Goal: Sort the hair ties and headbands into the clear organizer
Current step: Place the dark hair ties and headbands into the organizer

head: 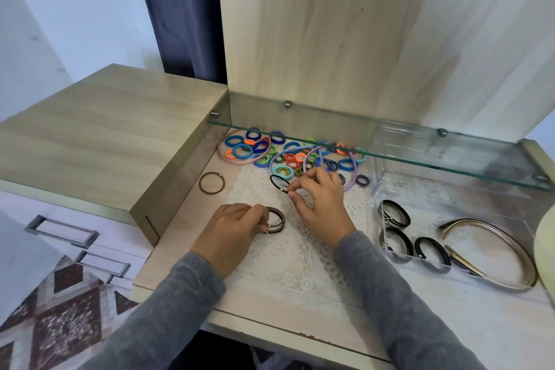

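Surface: pale wooden shelf with a lace mat, beneath a glass shelf.
Left hand: fingers curled, pinching brown hair ties on the mat; we cannot count them.
Right hand: thumb and forefinger pinch a black hair tie; we cannot tell if it is clear of the mat.
Coloured pile: ties and thin headbands at the back, partly behind the glass edge.
Clear organizer: right of the mat; black ties and metallic headbands in the front compartments; rear section blurred.
Loose brown tie: alone, far left.
Pale round object: cut off; we cannot identify it.
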